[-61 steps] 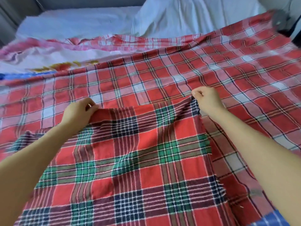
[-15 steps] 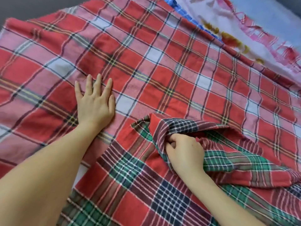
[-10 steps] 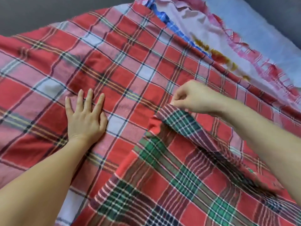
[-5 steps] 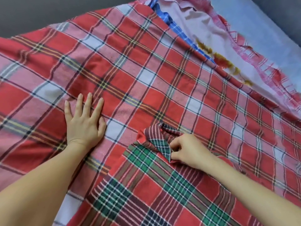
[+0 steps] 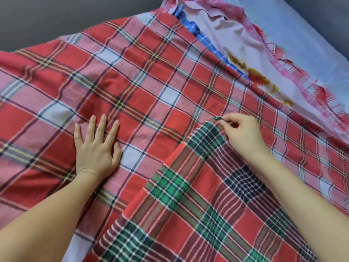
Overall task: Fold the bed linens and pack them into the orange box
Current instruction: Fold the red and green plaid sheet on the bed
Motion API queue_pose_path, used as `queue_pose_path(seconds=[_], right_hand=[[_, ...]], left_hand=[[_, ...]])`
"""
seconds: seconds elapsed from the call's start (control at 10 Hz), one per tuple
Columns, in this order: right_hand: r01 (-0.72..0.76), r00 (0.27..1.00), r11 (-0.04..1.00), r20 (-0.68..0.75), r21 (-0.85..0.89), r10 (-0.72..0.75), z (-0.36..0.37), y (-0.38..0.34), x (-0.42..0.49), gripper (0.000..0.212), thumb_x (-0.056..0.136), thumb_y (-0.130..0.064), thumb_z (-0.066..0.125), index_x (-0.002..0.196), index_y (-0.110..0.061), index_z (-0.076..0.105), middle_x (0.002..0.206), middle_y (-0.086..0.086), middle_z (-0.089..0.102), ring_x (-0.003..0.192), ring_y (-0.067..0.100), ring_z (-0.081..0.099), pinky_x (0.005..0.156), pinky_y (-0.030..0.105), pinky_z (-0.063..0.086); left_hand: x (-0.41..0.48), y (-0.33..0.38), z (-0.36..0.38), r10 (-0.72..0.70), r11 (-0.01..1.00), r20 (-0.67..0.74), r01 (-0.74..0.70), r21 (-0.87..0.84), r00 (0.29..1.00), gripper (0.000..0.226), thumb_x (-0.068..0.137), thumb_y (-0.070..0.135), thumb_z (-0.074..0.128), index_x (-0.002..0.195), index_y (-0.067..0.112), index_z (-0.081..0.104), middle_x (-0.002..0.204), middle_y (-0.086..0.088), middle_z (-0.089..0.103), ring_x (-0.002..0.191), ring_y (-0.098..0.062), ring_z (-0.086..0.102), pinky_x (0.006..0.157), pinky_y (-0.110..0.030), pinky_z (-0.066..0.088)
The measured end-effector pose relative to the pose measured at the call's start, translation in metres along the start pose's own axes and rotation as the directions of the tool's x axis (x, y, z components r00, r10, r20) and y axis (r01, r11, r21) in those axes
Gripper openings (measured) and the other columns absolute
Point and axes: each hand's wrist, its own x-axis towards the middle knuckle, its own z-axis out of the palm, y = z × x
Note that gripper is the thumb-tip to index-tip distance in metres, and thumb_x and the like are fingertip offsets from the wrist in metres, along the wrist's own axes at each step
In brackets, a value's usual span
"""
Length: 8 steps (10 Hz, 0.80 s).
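I see the left hand (image 5: 96, 148) lying palm down on the pale red plaid sheet (image 5: 141, 72), toward the near left part of the bed (image 5: 287, 25). Its fingers (image 5: 103, 123) are straight and slightly spread, and the thumb is tucked close to the palm. The whole hand presses flat on the fabric.

My right hand (image 5: 243, 135) is further over toward the middle of the bed. It pinches the far corner of the red-and-green plaid cloth (image 5: 198, 214) between thumb and forefinger, and the other fingers are curled loosely behind. The pinched corner is lifted a little, so the cloth slopes up from the near right of the bed to the fingertips.

The red-and-green plaid cloth lies on top of the pale red plaid sheet and covers its near right part. Its left edge runs diagonally just beside my left wrist, not touching it.

Along the sheet's far right edge lies a white cloth (image 5: 226, 35) with a blue checked border, a yellow-orange print and a pink fringed hem. Dark grey floor (image 5: 56, 16) shows past the bed's far left edge.
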Motion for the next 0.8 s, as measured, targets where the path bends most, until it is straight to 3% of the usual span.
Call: queue_pose_path(seconds=[0.1, 0.2, 0.3, 0.4, 0.5, 0.6, 0.7, 0.8], right_hand=[[-0.308, 0.941, 0.874, 0.258, 0.377, 0.220, 0.018, 0.004, 0.006, 0.017, 0.090, -0.013, 0.061, 0.076, -0.009, 0.068, 0.073, 0.003, 0.061, 0.075, 0.016, 0.054, 0.081, 0.034, 0.044], [-0.367, 0.789, 0.912, 0.580, 0.182, 0.202, 0.019, 0.006, 0.014, 0.015, 0.086, -0.021, 0.066, 0.076, -0.011, 0.071, 0.087, -0.003, 0.069, 0.095, 0.014, 0.061, 0.091, 0.028, 0.043], [-0.243, 0.836, 0.963, 0.528, 0.116, 0.148, 0.006, 0.001, 0.027, 0.015, 0.079, -0.026, 0.071, 0.073, -0.011, 0.072, 0.078, -0.010, 0.071, 0.078, 0.006, 0.065, 0.074, 0.022, 0.047], [-0.360, 0.899, 0.765, 0.417, 0.535, 0.131, -0.003, 0.003, 0.029, 0.009, 0.073, -0.021, 0.067, 0.072, -0.012, 0.063, 0.064, -0.007, 0.066, 0.060, 0.004, 0.058, 0.060, 0.017, 0.047], [-0.251, 0.942, 0.967, 0.235, 0.029, 0.238, 0.022, 0.027, 0.020, 0.014, 0.086, -0.015, 0.064, 0.073, -0.016, 0.060, 0.073, -0.002, 0.066, 0.070, 0.015, 0.060, 0.063, 0.022, 0.045], [-0.097, 0.992, 0.961, 0.050, -0.258, 0.114, 0.035, 0.030, 0.012, 0.006, 0.087, -0.021, 0.063, 0.085, -0.026, 0.060, 0.078, -0.005, 0.062, 0.079, 0.021, 0.060, 0.067, 0.030, 0.042], [0.054, 0.992, 0.950, 0.125, -0.309, -0.016, 0.035, 0.027, 0.010, 0.008, 0.085, -0.020, 0.067, 0.091, -0.023, 0.071, 0.085, -0.005, 0.068, 0.083, 0.016, 0.060, 0.069, 0.027, 0.040], [0.205, 0.977, 0.845, 0.151, -0.494, -0.149, 0.034, 0.028, 0.008, 0.007, 0.082, -0.021, 0.071, 0.087, -0.021, 0.075, 0.084, -0.004, 0.061, 0.092, 0.023, 0.054, 0.076, 0.030, 0.036]], left_hand=[[0.000, 0.001, -0.001, -0.002, 1.000, -0.002, 0.002, 0.001, 1.000, 0.060, 0.084, 0.035, 0.032, 0.139, 0.017, 0.046, 0.145, -0.019, 0.040, 0.137, -0.041, 0.028, 0.112, -0.058, 0.004], [0.000, 0.000, 0.000, 0.003, 1.000, -0.003, -0.003, 0.010, 1.000, 0.060, 0.083, 0.035, 0.033, 0.138, 0.017, 0.047, 0.145, -0.018, 0.040, 0.137, -0.040, 0.029, 0.113, -0.058, 0.005], [0.000, -0.001, 0.001, 0.004, 1.000, -0.002, -0.004, 0.018, 1.000, 0.059, 0.083, 0.034, 0.034, 0.138, 0.018, 0.047, 0.145, -0.018, 0.040, 0.137, -0.039, 0.029, 0.113, -0.058, 0.007], [0.000, 0.000, 0.001, 0.007, 1.000, -0.010, -0.006, 0.021, 1.000, 0.059, 0.082, 0.034, 0.034, 0.137, 0.017, 0.048, 0.144, -0.018, 0.041, 0.136, -0.039, 0.030, 0.112, -0.059, 0.009], [0.000, 0.000, 0.000, 0.006, 1.000, -0.023, -0.006, 0.019, 1.000, 0.059, 0.083, 0.034, 0.034, 0.137, 0.017, 0.049, 0.144, -0.018, 0.042, 0.136, -0.039, 0.031, 0.112, -0.058, 0.009], [0.000, 0.000, 0.001, 0.004, 1.000, -0.030, -0.003, 0.017, 1.000, 0.059, 0.082, 0.034, 0.035, 0.137, 0.017, 0.049, 0.144, -0.018, 0.042, 0.136, -0.039, 0.031, 0.113, -0.058, 0.008], [0.000, 0.000, 0.002, 0.006, 1.000, -0.029, -0.006, 0.018, 1.000, 0.058, 0.082, 0.033, 0.035, 0.137, 0.017, 0.049, 0.144, -0.017, 0.042, 0.136, -0.039, 0.031, 0.113, -0.058, 0.008], [0.000, -0.001, 0.002, 0.007, 1.000, -0.031, -0.006, 0.017, 0.999, 0.058, 0.083, 0.033, 0.035, 0.137, 0.017, 0.049, 0.144, -0.017, 0.042, 0.136, -0.039, 0.031, 0.113, -0.058, 0.008]])
